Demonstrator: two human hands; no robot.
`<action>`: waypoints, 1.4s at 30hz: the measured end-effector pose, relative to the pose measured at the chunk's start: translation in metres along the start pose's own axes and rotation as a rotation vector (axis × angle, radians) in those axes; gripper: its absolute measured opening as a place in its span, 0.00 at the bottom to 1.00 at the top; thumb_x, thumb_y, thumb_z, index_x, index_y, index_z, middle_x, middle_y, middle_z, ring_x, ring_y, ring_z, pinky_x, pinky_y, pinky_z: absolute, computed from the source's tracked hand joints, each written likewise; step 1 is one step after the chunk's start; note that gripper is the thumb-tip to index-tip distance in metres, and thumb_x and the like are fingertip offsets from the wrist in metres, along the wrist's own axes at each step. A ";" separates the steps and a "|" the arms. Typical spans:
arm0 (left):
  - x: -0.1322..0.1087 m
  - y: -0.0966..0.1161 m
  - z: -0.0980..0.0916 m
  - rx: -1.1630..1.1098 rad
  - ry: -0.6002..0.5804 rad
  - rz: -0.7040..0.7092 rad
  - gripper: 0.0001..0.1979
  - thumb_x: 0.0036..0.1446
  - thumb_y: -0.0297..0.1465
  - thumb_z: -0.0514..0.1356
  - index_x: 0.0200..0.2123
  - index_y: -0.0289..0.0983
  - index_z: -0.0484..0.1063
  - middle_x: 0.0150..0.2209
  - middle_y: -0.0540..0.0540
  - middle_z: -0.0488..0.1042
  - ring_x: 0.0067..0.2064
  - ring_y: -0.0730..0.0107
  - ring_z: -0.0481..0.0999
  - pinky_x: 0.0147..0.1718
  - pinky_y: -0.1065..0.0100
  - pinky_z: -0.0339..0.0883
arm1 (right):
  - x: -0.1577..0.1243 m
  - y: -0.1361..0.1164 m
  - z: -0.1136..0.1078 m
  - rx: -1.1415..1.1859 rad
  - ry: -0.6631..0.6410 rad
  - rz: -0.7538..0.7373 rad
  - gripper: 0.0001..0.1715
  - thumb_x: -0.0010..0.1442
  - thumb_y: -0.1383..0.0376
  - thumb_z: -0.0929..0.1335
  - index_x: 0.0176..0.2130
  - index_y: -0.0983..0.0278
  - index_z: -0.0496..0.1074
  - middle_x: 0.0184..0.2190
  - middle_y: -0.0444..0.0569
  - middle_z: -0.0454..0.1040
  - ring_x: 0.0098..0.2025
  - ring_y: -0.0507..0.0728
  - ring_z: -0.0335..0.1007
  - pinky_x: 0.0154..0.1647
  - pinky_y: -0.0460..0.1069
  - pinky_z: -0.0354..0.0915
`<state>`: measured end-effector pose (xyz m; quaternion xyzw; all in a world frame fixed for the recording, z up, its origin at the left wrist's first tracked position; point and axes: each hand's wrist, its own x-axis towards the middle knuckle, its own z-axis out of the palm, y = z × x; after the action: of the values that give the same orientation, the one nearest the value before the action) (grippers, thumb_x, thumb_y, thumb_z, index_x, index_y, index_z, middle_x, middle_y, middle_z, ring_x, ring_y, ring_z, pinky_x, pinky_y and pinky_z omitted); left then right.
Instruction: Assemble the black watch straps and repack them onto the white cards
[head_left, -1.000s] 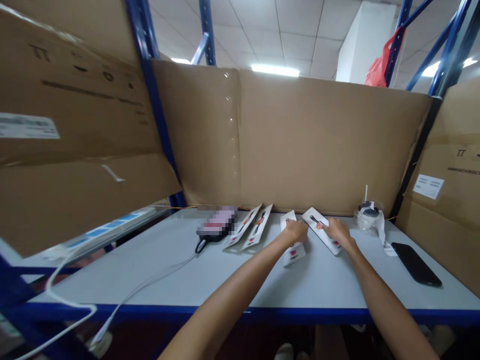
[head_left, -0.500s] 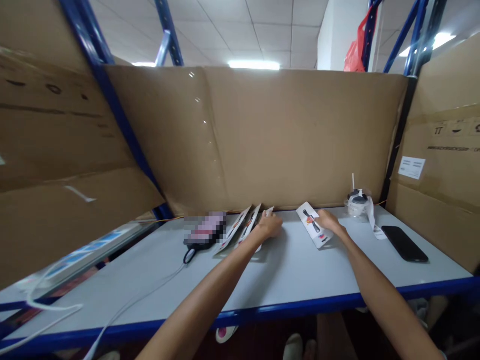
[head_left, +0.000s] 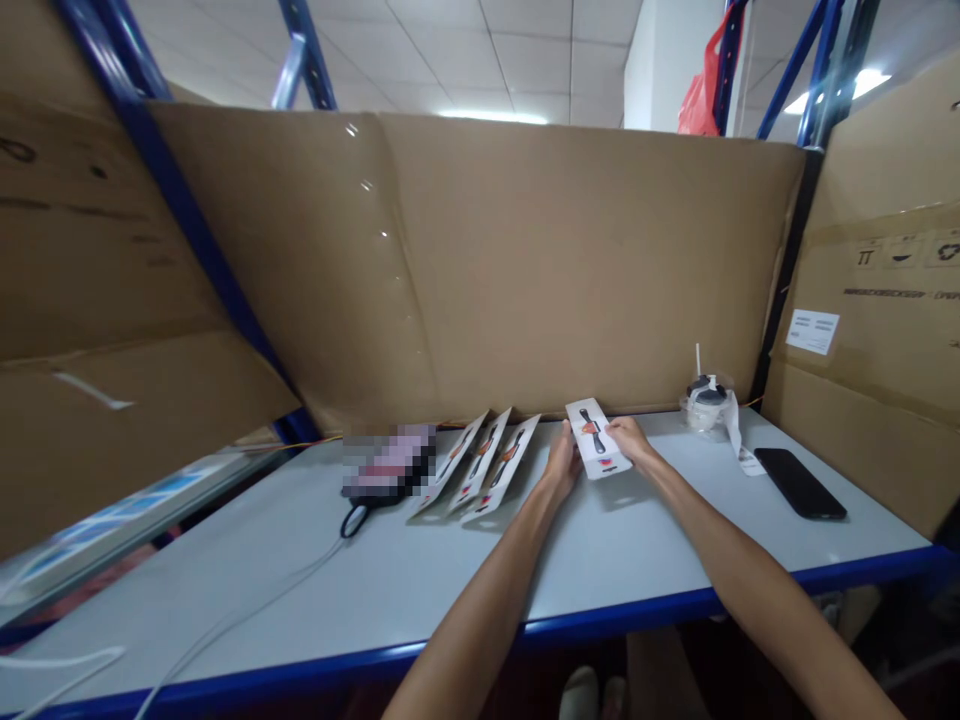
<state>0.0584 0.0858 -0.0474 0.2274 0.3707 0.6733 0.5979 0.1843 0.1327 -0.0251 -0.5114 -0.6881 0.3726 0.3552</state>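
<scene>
A white packaging card (head_left: 600, 462) printed with a black, long-handled item and an orange patch is held up above the table, its face toward me. My right hand (head_left: 628, 440) grips its right edge, thumb in front. My left hand (head_left: 561, 465) is at its left edge, fingers closed along it and partly hidden. Left of my hands, several similar cards stand tilted in a row: the nearest card (head_left: 510, 468), a middle card (head_left: 484, 460) and a far-left card (head_left: 452, 462).
A dark device with a pixelated screen (head_left: 390, 470) and a white cable (head_left: 255, 605) lie left of the cards. On the right are a black phone (head_left: 799, 484) and a lidded cup with a straw (head_left: 706, 405). Cardboard walls (head_left: 600, 260) enclose the white tabletop (head_left: 360, 590).
My left hand has let go of the rightmost standing card and moved right to the held card. My right hand has brought that card left and more upright. The view has shifted slightly.
</scene>
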 end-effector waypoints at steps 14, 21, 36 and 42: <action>-0.001 0.014 -0.026 -0.248 0.057 -0.032 0.27 0.67 0.44 0.45 0.53 0.30 0.72 0.39 0.36 0.80 0.42 0.51 0.80 0.45 0.52 0.73 | -0.045 -0.026 0.016 0.213 -0.160 -0.045 0.16 0.66 0.59 0.62 0.36 0.66 0.74 0.18 0.42 0.69 0.18 0.51 0.65 0.18 0.42 0.58; -0.012 0.016 -0.015 -0.335 -0.042 -0.142 0.34 0.69 0.44 0.36 0.58 0.26 0.68 0.40 0.31 0.79 0.42 0.49 0.80 0.43 0.50 0.73 | -0.101 -0.016 -0.002 -0.069 0.021 -0.493 0.23 0.68 0.51 0.62 0.51 0.63 0.73 0.35 0.48 0.78 0.26 0.52 0.71 0.31 0.46 0.66; -0.029 0.022 -0.003 -0.479 -0.005 -0.223 0.30 0.67 0.43 0.41 0.59 0.28 0.66 0.45 0.27 0.78 0.44 0.42 0.80 0.43 0.42 0.73 | -0.118 -0.006 0.009 -0.311 0.086 -0.658 0.22 0.66 0.58 0.64 0.56 0.64 0.70 0.44 0.52 0.78 0.28 0.53 0.68 0.39 0.49 0.67; -0.027 0.024 -0.004 -0.538 0.023 -0.243 0.30 0.68 0.44 0.42 0.58 0.28 0.66 0.45 0.27 0.78 0.43 0.41 0.81 0.42 0.41 0.73 | -0.116 -0.004 0.010 -0.314 0.096 -0.739 0.19 0.64 0.62 0.67 0.55 0.61 0.68 0.48 0.52 0.74 0.34 0.55 0.71 0.39 0.51 0.68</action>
<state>0.0448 0.0584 -0.0276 0.0070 0.2102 0.6733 0.7088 0.2003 0.0179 -0.0385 -0.2943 -0.8568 0.0858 0.4146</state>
